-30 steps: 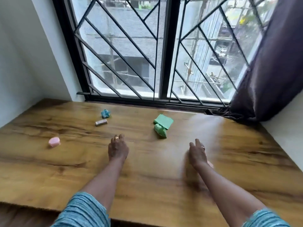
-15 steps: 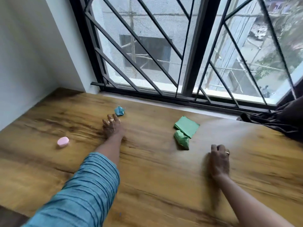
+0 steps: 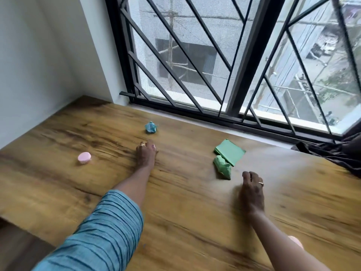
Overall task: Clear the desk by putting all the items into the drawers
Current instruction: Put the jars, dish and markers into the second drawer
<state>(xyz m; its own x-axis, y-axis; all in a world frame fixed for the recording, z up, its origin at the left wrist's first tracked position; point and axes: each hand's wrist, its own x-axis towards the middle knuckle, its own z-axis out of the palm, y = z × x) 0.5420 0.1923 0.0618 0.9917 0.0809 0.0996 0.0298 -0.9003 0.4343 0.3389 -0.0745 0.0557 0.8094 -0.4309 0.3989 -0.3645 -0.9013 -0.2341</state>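
My left hand [image 3: 145, 155] reaches far over the wooden desk [image 3: 195, 222], fingers curled down onto the spot where a small silver block lay; the block is hidden under them. Just beyond the fingertips sits a crumpled blue paper ball [image 3: 150, 127]. A pink round case [image 3: 84, 157] lies to the left of that hand. My right hand [image 3: 252, 189] rests palm down on the desk and holds nothing. Just ahead of it to the left is a crumpled green paper [image 3: 222, 167], which touches a flat green pad [image 3: 230, 151]. A pale pink item [image 3: 296, 242] peeks out beside my right forearm.
A barred window [image 3: 214, 85] runs along the desk's far edge. A white wall [image 3: 39, 65] closes the left side. Dark curtain fabric [image 3: 332, 151] spills onto the desk at the far right. The desk's near left edge [image 3: 29, 227] drops to a dark floor.
My left hand moved forward and left, and now covers the silver block. The view has swung left and closer. My right hand stayed on the desk near the green papers.
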